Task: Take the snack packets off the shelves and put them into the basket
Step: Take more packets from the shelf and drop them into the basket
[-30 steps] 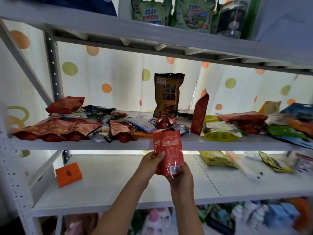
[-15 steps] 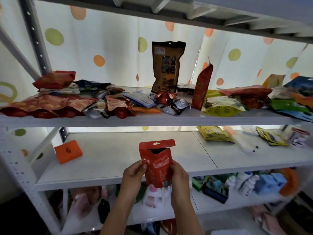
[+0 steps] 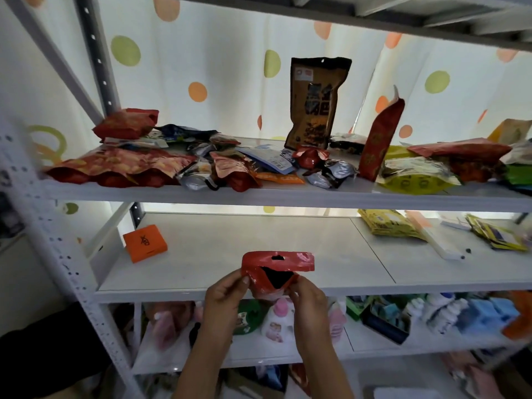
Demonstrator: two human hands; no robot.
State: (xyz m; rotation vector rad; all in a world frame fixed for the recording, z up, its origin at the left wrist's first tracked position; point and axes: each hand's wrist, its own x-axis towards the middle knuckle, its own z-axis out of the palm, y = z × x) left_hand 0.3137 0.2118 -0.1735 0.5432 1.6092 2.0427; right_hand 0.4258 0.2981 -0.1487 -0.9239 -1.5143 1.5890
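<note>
The glossy red foil snack packet (image 3: 276, 272) has dropped lower than half a second ago and now tips forward, its torn dark mouth facing up, in front of the white middle shelf (image 3: 288, 249). One packet, two hands: the left hand (image 3: 224, 295) pinches its left edge, the right hand (image 3: 308, 298) pinches its right edge, fingers curled on the foil. Above the hands, one tall brown standing pouch (image 3: 316, 102) rises from the heap on the upper shelf; up-left lies one orange box (image 3: 145, 243).
</note>
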